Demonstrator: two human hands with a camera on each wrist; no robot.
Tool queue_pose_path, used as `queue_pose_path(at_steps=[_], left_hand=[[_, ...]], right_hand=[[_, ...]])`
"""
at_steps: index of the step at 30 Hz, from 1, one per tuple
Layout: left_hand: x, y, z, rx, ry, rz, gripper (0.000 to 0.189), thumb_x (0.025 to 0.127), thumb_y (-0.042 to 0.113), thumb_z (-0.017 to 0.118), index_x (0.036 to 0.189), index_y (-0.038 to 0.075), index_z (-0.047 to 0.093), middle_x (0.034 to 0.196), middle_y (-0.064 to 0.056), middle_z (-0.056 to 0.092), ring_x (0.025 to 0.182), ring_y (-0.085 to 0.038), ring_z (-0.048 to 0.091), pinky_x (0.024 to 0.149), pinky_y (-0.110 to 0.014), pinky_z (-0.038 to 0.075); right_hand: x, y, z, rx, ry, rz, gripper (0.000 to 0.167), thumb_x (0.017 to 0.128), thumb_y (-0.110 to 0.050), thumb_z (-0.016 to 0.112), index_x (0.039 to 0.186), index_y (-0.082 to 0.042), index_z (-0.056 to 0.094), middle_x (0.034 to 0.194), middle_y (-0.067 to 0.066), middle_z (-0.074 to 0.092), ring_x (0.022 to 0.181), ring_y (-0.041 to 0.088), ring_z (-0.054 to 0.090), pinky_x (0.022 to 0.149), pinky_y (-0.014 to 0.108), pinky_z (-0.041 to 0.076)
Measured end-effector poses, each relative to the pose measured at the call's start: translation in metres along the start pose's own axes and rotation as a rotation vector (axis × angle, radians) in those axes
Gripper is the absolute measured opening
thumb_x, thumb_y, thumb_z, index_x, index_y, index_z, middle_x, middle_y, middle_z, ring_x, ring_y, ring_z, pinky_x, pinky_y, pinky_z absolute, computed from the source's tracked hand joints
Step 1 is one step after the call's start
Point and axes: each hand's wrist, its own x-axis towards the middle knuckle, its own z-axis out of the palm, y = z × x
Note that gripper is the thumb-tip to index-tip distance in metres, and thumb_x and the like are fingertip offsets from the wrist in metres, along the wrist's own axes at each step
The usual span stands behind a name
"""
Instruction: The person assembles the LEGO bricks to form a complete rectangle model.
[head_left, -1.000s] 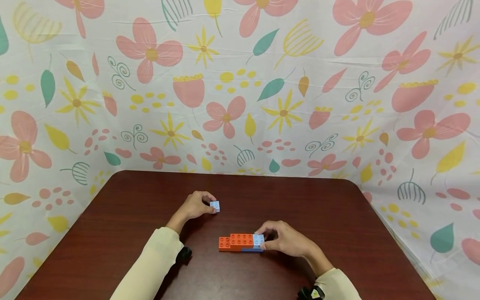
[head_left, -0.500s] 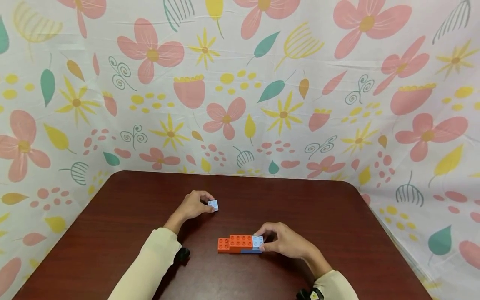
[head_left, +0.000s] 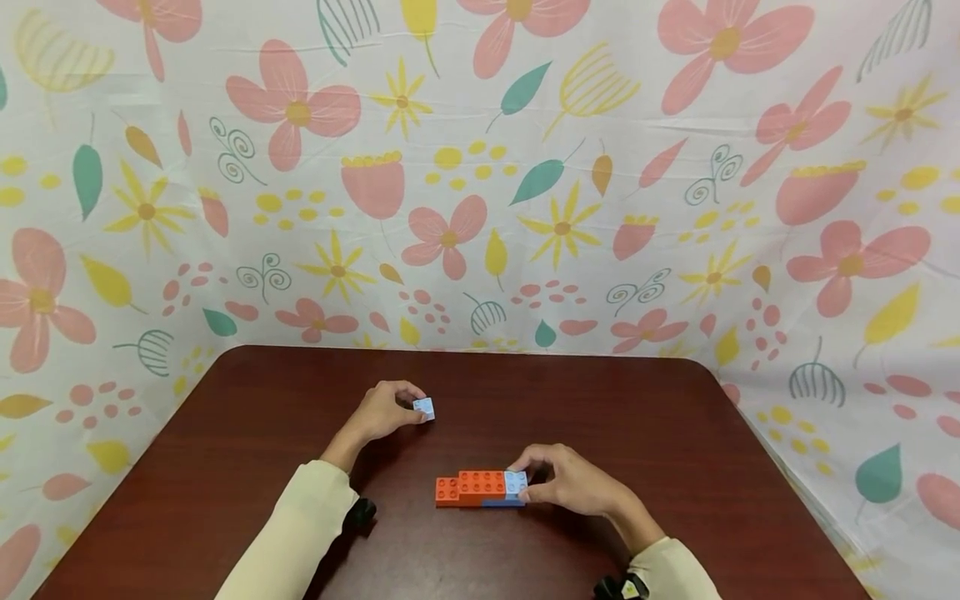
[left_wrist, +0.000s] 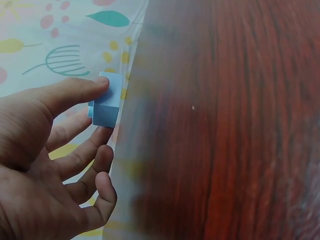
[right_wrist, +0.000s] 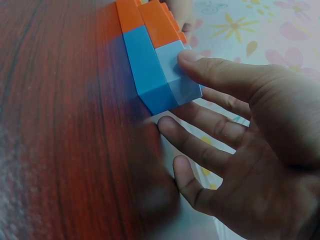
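In the head view my left hand (head_left: 384, 410) pinches a small light blue toy brick (head_left: 424, 408) between thumb and fingers, over the table's middle left. The left wrist view shows the thumb on one face of that brick, its other fingers loosely bent below. My right hand (head_left: 573, 479) pinches the right end of a brick assembly, with the thumb on its light blue end brick (right_wrist: 175, 62). An orange brick (head_left: 482, 482) adjoins this end brick on the top layer. Beneath lie a blue brick (right_wrist: 147, 70) and another orange brick (head_left: 447, 491), which sticks out at the left.
The dark reddish-brown table (head_left: 600, 400) has rounded far corners. A floral cloth (head_left: 480, 167) hangs behind it and along both sides. Black wrist devices (head_left: 360, 515) sit by the cream sleeves (head_left: 288, 533).
My left hand shifts very slightly left with its light blue brick, which turns a little. The right hand keeps its grip on the assembly, which stays in place.
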Motion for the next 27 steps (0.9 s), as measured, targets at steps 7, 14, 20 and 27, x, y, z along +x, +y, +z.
queue_pose_path(at_steps=[7, 14, 20, 27], left_hand=[[-0.003, 0.005, -0.001, 0.007, -0.014, -0.002, 0.028, 0.083, 0.019, 0.087, 0.109, 0.017, 0.076, 0.108, -0.006, 0.071, 0.089, -0.02, 0.062, 0.072, -0.03, 0.049], [-0.009, 0.011, 0.0, -0.004, -0.038, 0.026, 0.028, 0.084, 0.021, 0.086, 0.109, 0.017, 0.075, 0.108, -0.005, 0.071, 0.087, -0.018, 0.062, 0.07, -0.031, 0.05], [-0.016, 0.02, 0.001, -0.028, -0.065, 0.055, 0.028, 0.084, 0.02, 0.086, 0.11, 0.017, 0.075, 0.108, -0.005, 0.071, 0.089, -0.018, 0.063, 0.072, -0.031, 0.051], [-0.017, 0.024, 0.003, -0.025, -0.076, 0.073, 0.028, 0.084, 0.02, 0.086, 0.109, 0.017, 0.075, 0.108, -0.005, 0.071, 0.088, -0.018, 0.062, 0.071, -0.03, 0.051]], right_hand=[[0.0, 0.0, 0.0, -0.006, -0.005, -0.004, 0.027, 0.093, -0.017, 0.077, 0.12, -0.013, 0.071, 0.105, 0.011, 0.073, 0.088, 0.013, 0.064, 0.071, 0.022, 0.054], [0.0, 0.0, -0.001, -0.007, -0.004, -0.003, 0.027, 0.094, -0.016, 0.077, 0.119, -0.013, 0.07, 0.106, 0.012, 0.072, 0.089, 0.013, 0.064, 0.072, 0.022, 0.054], [0.0, 0.001, 0.0, -0.015, -0.002, -0.008, 0.027, 0.093, -0.017, 0.077, 0.119, -0.014, 0.07, 0.106, 0.011, 0.072, 0.09, 0.012, 0.064, 0.073, 0.022, 0.054], [0.0, 0.001, 0.0, -0.019, 0.003, -0.003, 0.027, 0.093, -0.017, 0.077, 0.119, -0.015, 0.07, 0.105, 0.009, 0.073, 0.09, 0.012, 0.065, 0.074, 0.023, 0.054]])
